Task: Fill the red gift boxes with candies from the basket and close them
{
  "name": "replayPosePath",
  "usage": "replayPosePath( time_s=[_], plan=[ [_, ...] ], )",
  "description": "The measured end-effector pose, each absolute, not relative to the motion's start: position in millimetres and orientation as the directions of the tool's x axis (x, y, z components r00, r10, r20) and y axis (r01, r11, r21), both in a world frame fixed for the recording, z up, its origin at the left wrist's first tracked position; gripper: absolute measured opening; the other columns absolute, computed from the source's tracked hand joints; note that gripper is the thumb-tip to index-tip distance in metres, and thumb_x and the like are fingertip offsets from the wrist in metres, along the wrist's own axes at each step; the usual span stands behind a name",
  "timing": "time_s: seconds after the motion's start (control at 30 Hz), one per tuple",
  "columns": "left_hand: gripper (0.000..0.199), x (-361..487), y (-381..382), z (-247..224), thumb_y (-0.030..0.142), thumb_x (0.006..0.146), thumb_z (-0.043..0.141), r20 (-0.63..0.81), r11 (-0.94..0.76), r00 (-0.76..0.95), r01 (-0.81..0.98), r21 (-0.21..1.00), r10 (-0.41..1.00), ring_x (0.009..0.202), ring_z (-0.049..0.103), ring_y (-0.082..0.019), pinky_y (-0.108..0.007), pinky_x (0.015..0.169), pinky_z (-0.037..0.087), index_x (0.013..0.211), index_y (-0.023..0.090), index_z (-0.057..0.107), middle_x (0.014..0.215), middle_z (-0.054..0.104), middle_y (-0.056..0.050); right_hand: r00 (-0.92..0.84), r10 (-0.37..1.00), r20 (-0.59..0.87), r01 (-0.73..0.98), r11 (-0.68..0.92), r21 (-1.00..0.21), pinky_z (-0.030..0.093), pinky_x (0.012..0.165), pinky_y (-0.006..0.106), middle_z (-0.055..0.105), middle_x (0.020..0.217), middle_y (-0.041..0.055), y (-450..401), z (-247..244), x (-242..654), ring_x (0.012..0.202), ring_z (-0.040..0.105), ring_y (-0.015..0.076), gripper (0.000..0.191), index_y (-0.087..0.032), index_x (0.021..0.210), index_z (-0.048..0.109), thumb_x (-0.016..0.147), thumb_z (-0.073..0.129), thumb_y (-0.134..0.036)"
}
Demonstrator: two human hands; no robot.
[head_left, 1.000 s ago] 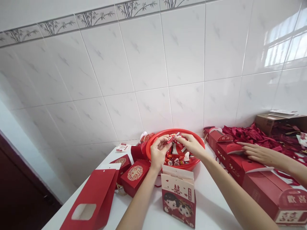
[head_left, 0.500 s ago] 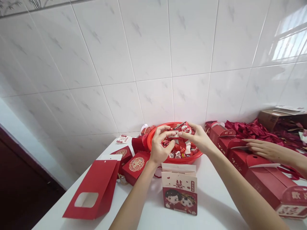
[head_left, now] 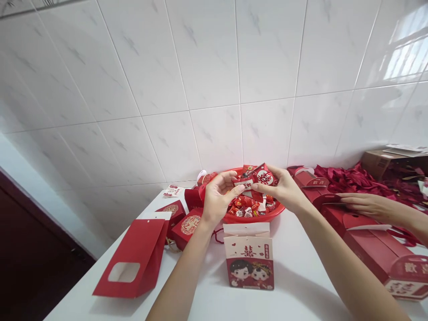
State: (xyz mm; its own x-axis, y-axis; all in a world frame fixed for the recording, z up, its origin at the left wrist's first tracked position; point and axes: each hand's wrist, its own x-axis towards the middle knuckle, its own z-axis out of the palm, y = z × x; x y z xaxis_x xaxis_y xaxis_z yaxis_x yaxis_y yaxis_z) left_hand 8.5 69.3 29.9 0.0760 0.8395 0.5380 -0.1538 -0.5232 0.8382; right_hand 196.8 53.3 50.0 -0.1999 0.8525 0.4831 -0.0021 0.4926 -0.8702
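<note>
Turned since half a second ago, the small packet (head_left: 244, 182) now shows its white lettering toward the camera, with the left thumb pressed against its lower edge. The left hand (head_left: 217, 198) pinches it, fingers curled; the right hand (head_left: 288, 189) grips the larger red packet (head_left: 267, 174) and also touches the small one with a fingertip. Both packets are above the red basket (head_left: 254, 219), which holds a heap of wrapped sweets (head_left: 245, 209).

Nearer the camera, the printed carton (head_left: 249, 265) stands upright on the white worktop (head_left: 200, 294), its top open. To its left are the red carton with a cut-out window (head_left: 137, 249) and two red boxes with gold emblems (head_left: 190, 225). At right, another person's hand (head_left: 366, 205) rests at the row of red handled boxes (head_left: 371, 247), beside dark red fabric (head_left: 351, 179) and a brown cardboard box (head_left: 372, 164).
</note>
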Motion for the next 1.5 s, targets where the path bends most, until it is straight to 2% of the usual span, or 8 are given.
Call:
replayPosePath(
  time_s=[0.2,0.3,0.47,0.7,0.8,0.97,1.07,1.5],
  plan=[
    [0.007,-19,35,56,0.029,0.082,0.075,0.581,-0.605,0.225,0.051,0.795,0.782,0.113,0.063,-0.020,-0.032,0.100,0.048,0.084,0.022,0.074,0.114,0.069,-0.004,-0.222,0.834,0.505,0.030,0.524,-0.851,0.061,0.072,0.033,0.078,0.093,0.0054,37,65,216,0.081,0.073,0.0225,0.032,-0.017,0.096,0.072,0.072,0.083,-0.036],
    [0.017,-32,11,62,0.036,0.089,0.069,0.320,-0.542,0.529,0.340,0.769,0.786,0.113,0.063,-0.021,-0.033,0.099,0.046,0.080,0.025,0.079,0.119,0.069,-0.004,-0.277,0.799,0.534,0.121,0.580,-0.805,0.060,0.072,0.030,0.078,0.094,0.0054,26,75,227,0.082,0.072,0.0218,0.029,-0.016,0.096,0.073,0.073,0.082,-0.032],
    [0.028,-28,0,48,0.034,0.096,0.058,0.205,-0.506,0.533,0.513,0.693,0.821,0.095,0.067,-0.020,-0.029,0.080,0.048,0.081,0.022,0.079,0.103,0.075,-0.003,-0.417,0.741,0.527,0.262,0.653,-0.711,0.054,0.064,0.026,0.072,0.083,0.0022,12,83,232,0.075,0.065,0.0180,0.021,-0.017,0.091,0.071,0.077,0.079,-0.029],
    [0.024,-25,18,28,0.037,0.088,0.066,0.048,-0.305,0.490,0.461,0.833,0.871,0.085,0.070,-0.023,-0.030,0.073,0.051,0.082,0.018,0.079,0.086,0.079,-0.005,-0.524,0.694,0.494,0.430,0.716,-0.550,0.045,0.062,0.027,0.061,0.075,-0.0007,11,81,225,0.070,0.055,0.0158,0.018,-0.018,0.083,0.063,0.080,0.074,-0.032],
    [0.022,-29,17,28,0.037,0.079,0.076,-0.021,-0.255,0.517,0.457,0.852,0.856,0.096,0.071,-0.026,-0.032,0.080,0.053,0.091,0.019,0.080,0.099,0.079,-0.006,-0.549,0.673,0.496,0.437,0.737,-0.516,0.044,0.064,0.025,0.059,0.078,-0.0011,13,79,222,0.072,0.053,0.0148,0.017,-0.018,0.085,0.060,0.081,0.072,-0.030],
    [0.065,-34,14,32,0.040,0.066,0.088,-0.022,-0.263,0.524,0.463,0.846,0.852,0.117,0.066,-0.031,-0.036,0.089,0.054,0.127,0.027,0.070,0.136,0.067,-0.007,-0.590,0.674,0.444,0.498,0.737,-0.458,0.037,0.060,0.025,0.055,0.074,-0.0016,16,75,215,0.068,0.047,0.0137,0.019,-0.019,0.078,0.054,0.082,0.068,-0.031],
    [0.055,-35,16,32,0.042,0.068,0.087,-0.041,-0.266,0.551,0.465,0.844,0.833,0.111,0.066,-0.027,-0.033,0.087,0.052,0.120,0.030,0.072,0.139,0.065,-0.004,-0.579,0.684,0.445,0.530,0.730,-0.433,0.034,0.059,0.026,0.055,0.076,-0.0010,17,73,213,0.068,0.046,0.0141,0.021,-0.020,0.078,0.053,0.081,0.070,-0.032],
    [0.032,-33,15,31,0.037,0.070,0.086,-0.037,-0.233,0.621,0.348,0.908,0.783,0.090,0.068,-0.023,-0.031,0.079,0.050,0.095,0.022,0.072,0.090,0.074,-0.001,-0.737,0.597,0.317,0.406,0.766,-0.499,0.036,0.061,0.025,0.058,0.079,-0.0007,11,74,208,0.070,0.049,0.0135,0.013,-0.019,0.084,0.058,0.088,0.067,-0.028]
  ],
)
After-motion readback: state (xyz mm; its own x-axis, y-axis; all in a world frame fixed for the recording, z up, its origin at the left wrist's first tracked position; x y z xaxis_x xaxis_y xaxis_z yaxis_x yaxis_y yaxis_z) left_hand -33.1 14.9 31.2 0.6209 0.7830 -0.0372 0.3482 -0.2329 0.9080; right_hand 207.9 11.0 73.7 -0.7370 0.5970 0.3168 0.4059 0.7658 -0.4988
